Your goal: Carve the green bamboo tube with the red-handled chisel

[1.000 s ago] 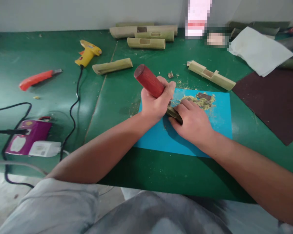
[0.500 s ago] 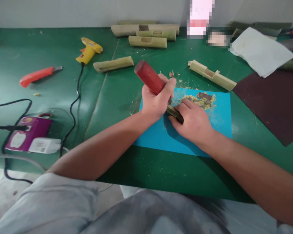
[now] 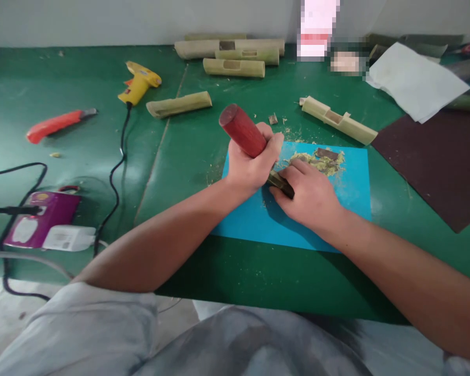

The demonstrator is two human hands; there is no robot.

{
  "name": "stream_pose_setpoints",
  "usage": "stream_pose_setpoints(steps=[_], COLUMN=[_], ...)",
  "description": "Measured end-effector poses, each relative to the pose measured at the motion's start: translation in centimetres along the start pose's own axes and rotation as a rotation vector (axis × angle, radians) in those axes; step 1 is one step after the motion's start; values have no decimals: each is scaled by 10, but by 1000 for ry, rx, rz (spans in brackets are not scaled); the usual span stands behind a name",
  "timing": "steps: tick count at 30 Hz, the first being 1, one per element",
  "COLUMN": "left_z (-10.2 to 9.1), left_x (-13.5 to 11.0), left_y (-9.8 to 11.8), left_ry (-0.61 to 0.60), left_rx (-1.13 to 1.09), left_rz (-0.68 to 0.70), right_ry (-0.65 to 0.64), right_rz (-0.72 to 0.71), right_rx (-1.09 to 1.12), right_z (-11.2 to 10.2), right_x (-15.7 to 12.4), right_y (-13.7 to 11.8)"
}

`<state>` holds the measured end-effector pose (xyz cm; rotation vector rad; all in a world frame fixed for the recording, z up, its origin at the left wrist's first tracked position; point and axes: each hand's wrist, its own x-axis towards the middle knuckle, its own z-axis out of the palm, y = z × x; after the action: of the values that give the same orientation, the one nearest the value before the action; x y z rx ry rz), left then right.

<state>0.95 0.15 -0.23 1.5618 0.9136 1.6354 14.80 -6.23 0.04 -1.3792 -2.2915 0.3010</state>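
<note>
My left hand is wrapped round a chisel with a thick red wooden handle. Its butt end leans up and to the left, and its blade is hidden behind the fingers. My right hand grips a short, dark green piece of bamboo, pressing it against a blue sheet. The chisel's lower end meets the bamboo close to the right fingers; the exact contact cannot be seen. Pale shavings and a small brown piece lie just beyond my right hand.
Cut bamboo tubes lie at the back, one to the right. On the left are a yellow glue gun, a red-handled cutter and a purple power strip with cords. White paper overlaps a brown sheet.
The chisel's red handle has tipped slightly lower, towards me. Both hands keep their grip in almost the same place. The whole view has shifted a little.
</note>
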Motion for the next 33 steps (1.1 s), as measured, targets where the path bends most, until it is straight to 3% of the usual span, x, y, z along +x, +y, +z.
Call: stream_pose_setpoints(steps=[4,15,22,33], left_z=[-2,-1,0,-4], left_x=[1,-1,-1,1], left_y=[-1,0,1,-4], left_ry=[2,103,74,-28], left_rx=[-6,-44,-10,-50], left_rz=[-18,-16,-36,111], right_ry=[-22,2,-17,11], right_rz=[-56,-14,3,-11], right_rx=[-5,-15,-17,-26], right_z=[1,0,0,2], right_x=[0,0,1,0], right_y=[-1,1,-1,1])
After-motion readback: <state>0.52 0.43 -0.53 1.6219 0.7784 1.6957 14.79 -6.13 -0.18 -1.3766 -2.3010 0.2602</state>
